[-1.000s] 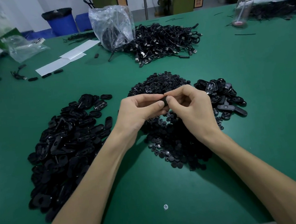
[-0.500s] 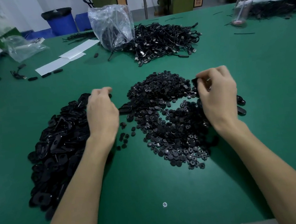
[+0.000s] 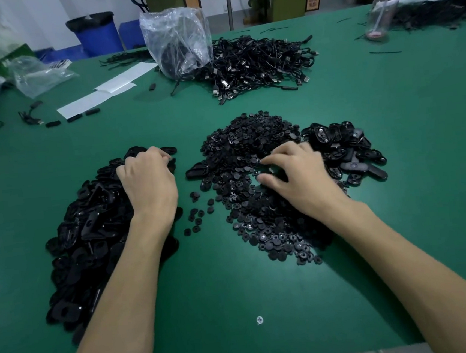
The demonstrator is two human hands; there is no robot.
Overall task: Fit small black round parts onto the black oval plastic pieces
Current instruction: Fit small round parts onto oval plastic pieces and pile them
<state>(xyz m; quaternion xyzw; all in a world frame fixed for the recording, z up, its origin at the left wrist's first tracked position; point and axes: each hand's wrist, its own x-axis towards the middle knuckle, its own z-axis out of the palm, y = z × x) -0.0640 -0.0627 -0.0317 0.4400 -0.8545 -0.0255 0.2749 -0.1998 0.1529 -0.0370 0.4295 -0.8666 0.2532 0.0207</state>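
A big heap of black oval pieces point(image 3: 89, 233) lies on the green table point(image 3: 237, 289) at the left. My left hand point(image 3: 148, 184) rests on its far end, knuckles up, fingers curled round an oval piece there. In the middle spreads a pile of small black round parts point(image 3: 251, 143). My right hand point(image 3: 297, 178) lies on that pile, fingers spread, thumb and forefinger apart and touching the parts. A smaller heap of oval pieces point(image 3: 346, 148) sits just right of it.
At the back lie a tangle of black cables point(image 3: 258, 63), a clear plastic bag point(image 3: 178, 39) and white paper sheets point(image 3: 109, 88). A clear bottle point(image 3: 380, 8) stands far right. A few round parts point(image 3: 196, 217) lie loose between the piles.
The hands, joined over the middle pile a second ago, have parted. My left hand went to the oval heap. My right hand went to the right heap, then back onto the round parts.
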